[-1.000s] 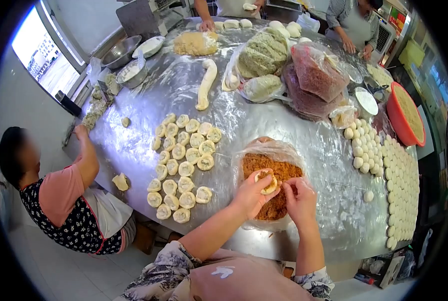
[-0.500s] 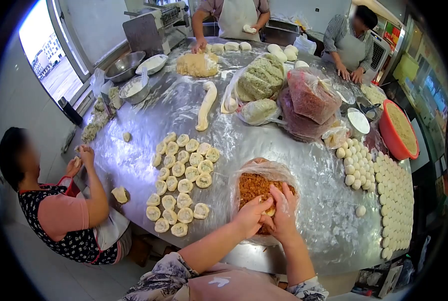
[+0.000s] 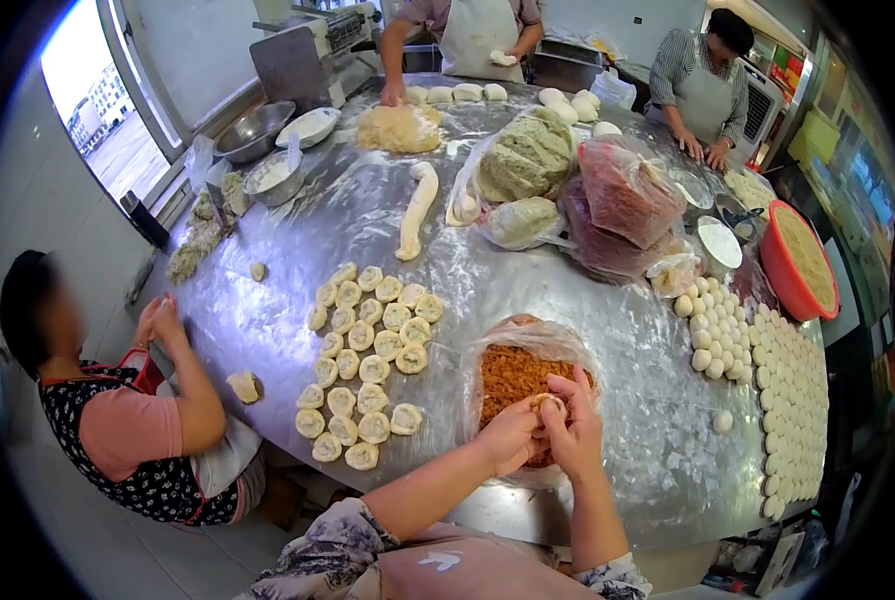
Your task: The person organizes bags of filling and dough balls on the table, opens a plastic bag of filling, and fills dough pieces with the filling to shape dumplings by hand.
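Note:
Between my two hands is a small piece of dough [image 3: 546,402], pale, with its edge showing above my fingers. My left hand [image 3: 510,438] is closed around its left side. On the other side, the thumb and fingers of my right hand [image 3: 575,432] pinch the dough. Both hands are over the near part of a clear plastic bag [image 3: 470,372] of reddish-brown crumbly filling [image 3: 512,378]. What lies inside the dough is mostly hidden by my fingers.
Rows of round filled dough pieces [image 3: 373,370] lie left of the bag. Small dough balls [image 3: 712,325] and flattened rounds [image 3: 789,400] cover the right side. Bagged fillings [image 3: 627,205] and a red basin [image 3: 775,262] stand beyond. A co-worker [image 3: 132,410] sits at left; two others work at the far side.
My hands have risen slightly from the filling, and the dough now shows above my fingers. The left co-worker's hands have come together.

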A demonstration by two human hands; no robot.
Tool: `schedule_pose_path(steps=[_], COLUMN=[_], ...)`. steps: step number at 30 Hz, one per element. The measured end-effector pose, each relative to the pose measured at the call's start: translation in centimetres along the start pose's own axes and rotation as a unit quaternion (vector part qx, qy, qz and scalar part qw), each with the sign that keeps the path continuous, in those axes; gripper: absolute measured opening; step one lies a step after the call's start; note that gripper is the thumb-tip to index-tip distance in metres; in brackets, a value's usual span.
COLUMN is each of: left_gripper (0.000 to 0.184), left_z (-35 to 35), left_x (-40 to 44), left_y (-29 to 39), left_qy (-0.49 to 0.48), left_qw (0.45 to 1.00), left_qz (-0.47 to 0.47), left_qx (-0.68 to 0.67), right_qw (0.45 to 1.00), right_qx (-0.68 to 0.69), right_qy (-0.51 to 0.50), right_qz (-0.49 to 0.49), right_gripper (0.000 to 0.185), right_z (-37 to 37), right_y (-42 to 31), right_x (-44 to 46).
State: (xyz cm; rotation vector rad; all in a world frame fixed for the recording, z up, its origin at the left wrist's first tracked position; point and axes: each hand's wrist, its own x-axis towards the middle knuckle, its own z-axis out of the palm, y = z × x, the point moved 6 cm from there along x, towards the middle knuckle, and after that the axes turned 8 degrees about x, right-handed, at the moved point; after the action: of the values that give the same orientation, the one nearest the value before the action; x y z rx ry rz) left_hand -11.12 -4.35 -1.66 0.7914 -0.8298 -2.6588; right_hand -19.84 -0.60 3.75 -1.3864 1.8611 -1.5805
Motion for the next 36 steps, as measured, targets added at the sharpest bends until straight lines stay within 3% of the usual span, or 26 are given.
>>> schedule_pose_path(steps=[3,7,11,14,17,18,22,25,26,29,33,34,35,36], left_gripper=[0.034,0.032,0.029,0.034,0.035,0.036,0.038,0.041,0.047,0.051,0.04,0.037,0.046,0.051], left_z=[0.2,-0.6,-1.4,-2.1,-1.7,-1.6,-1.9,-2.4,-0.7,-1.6,-0.1,1.5,1.4,1.7], left_x=[0.2,0.3,0.0,0.4,0.4,0.0,0.4,0.9,-0.3,1.0,1.7,0.3,0.9,0.6], left_y=[-0.1,-0.2,0.6,0.5,0.5,0.4,-0.8,-1.4,0.1,-0.7,-0.4,1.0,1.0,1.3], left_qy=[-0.008,0.006,0.046,0.058,0.045,0.064,-0.046,-0.037,0.025,0.015,-0.031,-0.088,-0.127,-0.1], left_qw=[1.0,0.999,0.996,0.994,0.996,0.997,0.998,0.998,0.998,0.999,0.994,0.983,0.971,0.972], left_qz=[0.006,0.027,0.031,0.029,0.049,0.019,0.003,0.039,0.029,0.028,0.08,0.085,0.125,0.123], left_qx=[0.006,-0.034,-0.068,-0.09,-0.061,-0.029,-0.04,-0.039,-0.056,-0.006,-0.068,-0.139,-0.156,-0.173], right_qw=[0.992,0.994,0.991,0.989,0.983,0.977,0.97,0.966,0.967,0.971,0.997,0.988,0.982,0.979], right_qx=[0.033,0.022,-0.092,0.004,-0.122,-0.123,-0.134,-0.149,-0.15,-0.139,-0.011,0.146,0.163,0.164], right_qy=[-0.045,-0.042,0.046,-0.012,-0.115,-0.164,-0.124,-0.069,-0.038,-0.014,0.034,0.057,0.099,0.124], right_qz=[0.11,0.099,0.082,0.149,-0.078,-0.06,-0.16,-0.201,-0.201,-0.193,-0.075,-0.002,-0.01,0.005], right_gripper=[0.02,0.017,0.015,0.028,0.045,0.06,0.063,0.055,0.05,0.046,0.045,0.048,0.051,0.053], right_z=[-0.7,-1.7,-2.7,-1.9,0.0,0.7,1.4,1.7,1.8,2.0,1.2,1.1,0.8,0.6], right_y=[1.7,2.4,3.1,2.3,-0.7,0.0,-0.1,-0.5,-1.0,-0.7,1.0,2.4,2.3,1.7], right_x=[0.7,1.1,0.6,0.2,0.1,-0.6,-1.2,-1.3,-1.2,-1.1,-0.3,-0.5,-0.3,-0.3])
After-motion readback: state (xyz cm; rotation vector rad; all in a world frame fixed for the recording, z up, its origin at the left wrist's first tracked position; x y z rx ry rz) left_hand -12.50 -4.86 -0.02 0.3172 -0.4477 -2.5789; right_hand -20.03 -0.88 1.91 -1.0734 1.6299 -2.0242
